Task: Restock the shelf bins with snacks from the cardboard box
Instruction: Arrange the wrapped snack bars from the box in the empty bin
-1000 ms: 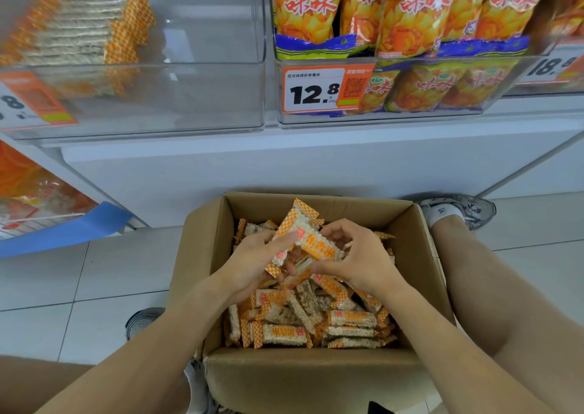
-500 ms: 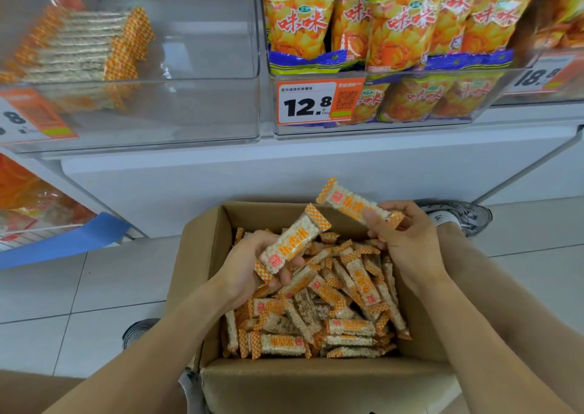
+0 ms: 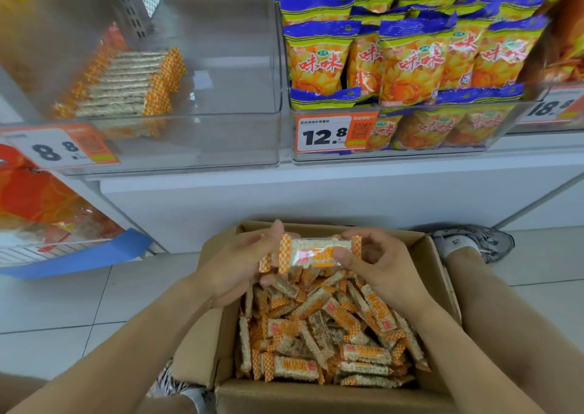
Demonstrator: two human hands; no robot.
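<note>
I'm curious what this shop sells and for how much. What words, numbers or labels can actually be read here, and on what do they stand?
"8.8": price tag on the clear bin of snack bars.
"12.8": price tag on the bin of chip bags; its small print and QR code are unreadable.
"18.": cut-off price tag at the right edge.
"味味": on the yellow chip bags.
Held snack bar: red print, too blurred to read.
</note>
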